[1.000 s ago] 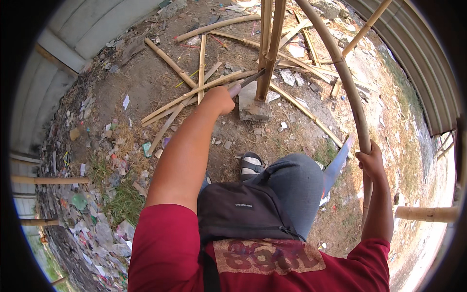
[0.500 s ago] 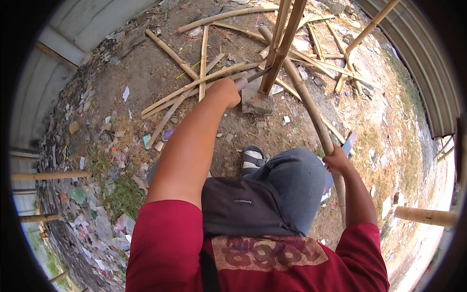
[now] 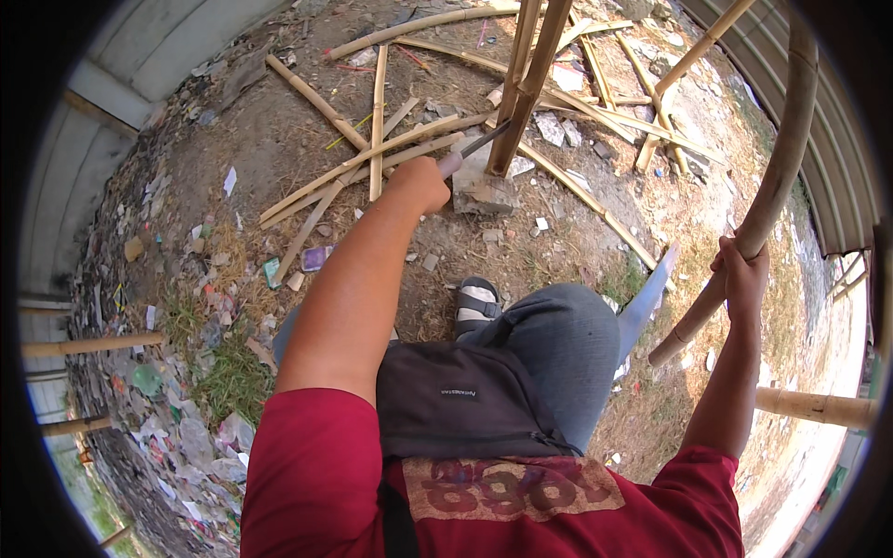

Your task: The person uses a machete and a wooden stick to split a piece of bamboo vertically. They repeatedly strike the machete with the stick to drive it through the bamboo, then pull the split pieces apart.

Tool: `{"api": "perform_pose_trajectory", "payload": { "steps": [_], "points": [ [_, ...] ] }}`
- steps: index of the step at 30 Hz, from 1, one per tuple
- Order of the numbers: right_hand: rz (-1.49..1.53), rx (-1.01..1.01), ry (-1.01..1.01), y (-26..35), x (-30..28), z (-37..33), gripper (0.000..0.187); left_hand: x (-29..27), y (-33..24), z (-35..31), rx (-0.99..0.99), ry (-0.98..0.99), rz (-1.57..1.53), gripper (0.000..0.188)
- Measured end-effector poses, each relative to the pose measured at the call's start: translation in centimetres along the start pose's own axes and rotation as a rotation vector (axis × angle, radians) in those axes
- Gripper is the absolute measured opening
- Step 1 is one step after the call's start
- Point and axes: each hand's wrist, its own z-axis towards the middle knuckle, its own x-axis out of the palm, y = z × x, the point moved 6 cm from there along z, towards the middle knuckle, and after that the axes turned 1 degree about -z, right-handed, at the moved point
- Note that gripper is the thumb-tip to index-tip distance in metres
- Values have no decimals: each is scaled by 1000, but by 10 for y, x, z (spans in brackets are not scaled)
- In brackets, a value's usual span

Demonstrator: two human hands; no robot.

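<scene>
My left hand (image 3: 420,183) is stretched forward and closed around the handle of a long knife (image 3: 476,147). Its blade reaches the foot of two upright bamboo poles (image 3: 521,88) that stand beside a grey stone block (image 3: 482,191). My right hand (image 3: 744,274) grips a thick curved bamboo pole (image 3: 772,181) out at the right, which runs from beside my knee up past the top edge. My bent knee in grey trousers (image 3: 567,344) and a sandalled foot (image 3: 477,302) are between my arms.
Several split bamboo strips (image 3: 377,153) lie crossed on the dirt ahead. Litter and grass (image 3: 200,372) line the left side along a pale wall (image 3: 121,121). A corrugated metal fence (image 3: 819,121) runs along the right. Another bamboo pole (image 3: 814,406) lies at the lower right.
The thick bamboo pole has swung out to the right with my right hand on it, away from the upright poles. My left hand stays at the foot of those poles with the knife.
</scene>
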Motion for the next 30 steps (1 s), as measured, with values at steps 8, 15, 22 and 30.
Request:
{"api": "perform_pose_trajectory", "payload": {
  "steps": [8, 15, 22, 30],
  "points": [
    [-601, 261, 615, -224, 126, -100, 68, 3, -13, -2, 16, 132, 139, 40],
    [-329, 460, 533, -161, 82, -97, 41, 38, 13, 5, -55, 78, -29, 37],
    [-113, 250, 202, -71, 36, -50, 37, 37, 8, 22, -54, 101, -3, 41],
    [-118, 225, 212, -116, 84, -33, 39, 45, 15, 15, -39, 70, -45, 38]
  ]
}}
